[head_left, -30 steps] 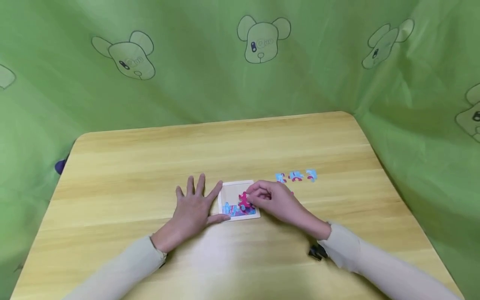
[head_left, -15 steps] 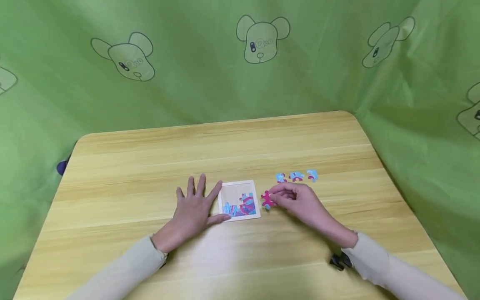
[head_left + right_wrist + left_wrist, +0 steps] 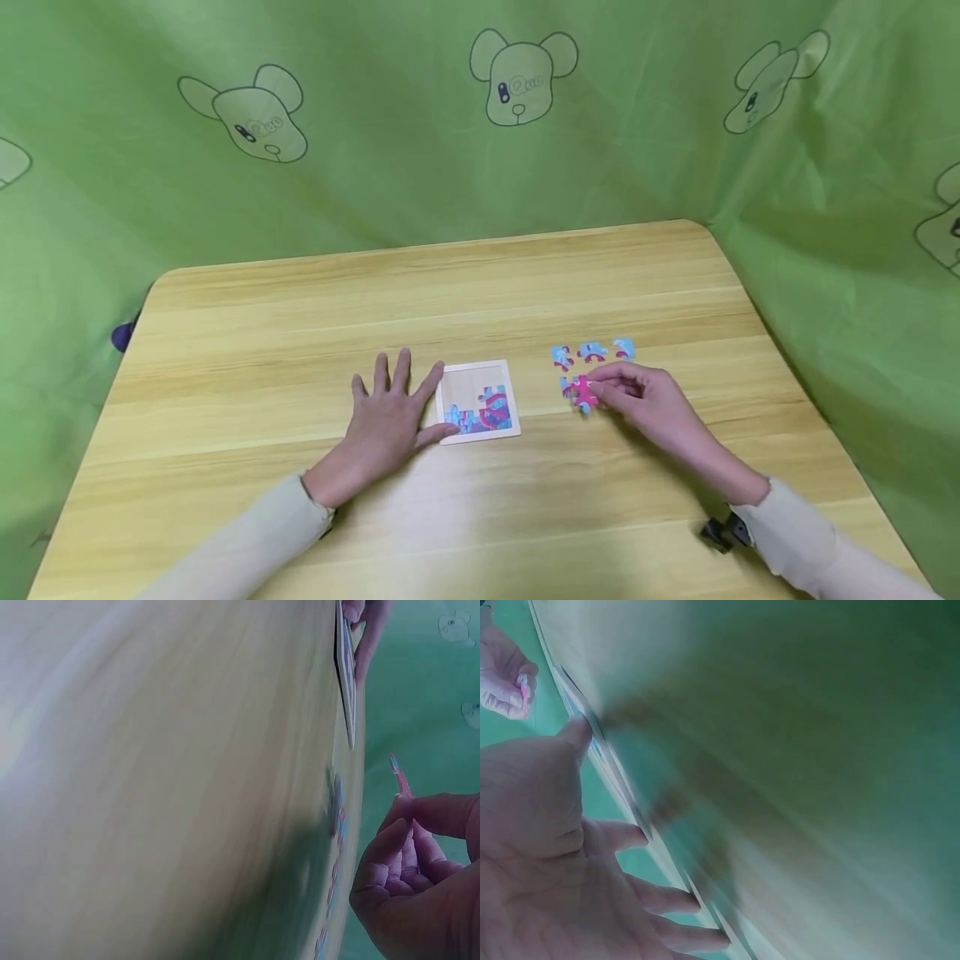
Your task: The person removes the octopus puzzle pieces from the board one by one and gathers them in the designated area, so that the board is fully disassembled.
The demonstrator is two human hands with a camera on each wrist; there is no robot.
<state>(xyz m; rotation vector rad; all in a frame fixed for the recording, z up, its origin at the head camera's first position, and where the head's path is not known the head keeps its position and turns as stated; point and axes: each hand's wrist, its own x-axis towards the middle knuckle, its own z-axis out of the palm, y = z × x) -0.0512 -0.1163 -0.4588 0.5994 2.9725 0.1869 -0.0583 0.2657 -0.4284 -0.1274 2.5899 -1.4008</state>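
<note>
My right hand [image 3: 652, 404] pinches a pink jigsaw piece [image 3: 583, 393] between thumb and fingertips. In the right wrist view that jigsaw piece [image 3: 400, 775] is raised off the table, seen edge-on. It overlaps a blue-and-pink piece [image 3: 566, 385] in the head view. My left hand [image 3: 386, 421] lies with fingers spread, its thumb and index fingertip at the left side of a square puzzle tray [image 3: 514, 407] with a pale rim. Several joined blue, pink and purple pieces [image 3: 491, 415] fill the bottom and right of the tray; bare wood shows at its upper left.
Behind my right hand, a row of three loose pieces lies on the table [image 3: 300, 317]: a left one [image 3: 562, 357], a middle one [image 3: 592, 352] and a right one [image 3: 624, 348]. A green curtain [image 3: 390, 183] with bear-head drawings surrounds the table's back and sides.
My right hand has carried the pink jigsaw piece rightward from over the tray to beside the loose pieces, uncovering the joined pieces at the tray's right. My left hand stays in place.
</note>
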